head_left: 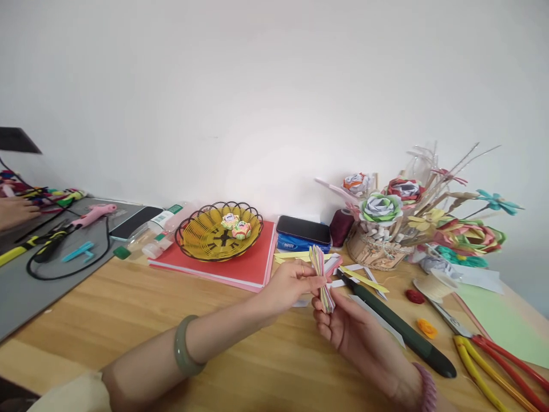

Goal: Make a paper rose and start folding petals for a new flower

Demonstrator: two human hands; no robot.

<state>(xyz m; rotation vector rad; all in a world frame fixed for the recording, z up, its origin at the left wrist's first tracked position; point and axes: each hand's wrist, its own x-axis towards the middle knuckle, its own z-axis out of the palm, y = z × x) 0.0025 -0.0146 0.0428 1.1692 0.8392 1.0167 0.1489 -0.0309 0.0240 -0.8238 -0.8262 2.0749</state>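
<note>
A stack of thin coloured paper strips (322, 277), pink, yellow and white, stands on edge between my two hands above the wooden table (128, 309). My left hand (291, 283), with a green bangle on its wrist, pinches the stack's upper part from the left. My right hand (343, 325) holds its lower end from underneath, palm up. More loose paper strips (364, 279) lie on the table just behind the hands.
A yellow wire basket (206, 237) with two small paper roses sits on red paper sheets (253, 266). A dark green cutter (398, 326), scissors (489, 355), a phone (303, 230) and a pot of paper flowers (386, 229) stand right. Another person's hand (15, 212) rests far left by a glue gun (92, 214).
</note>
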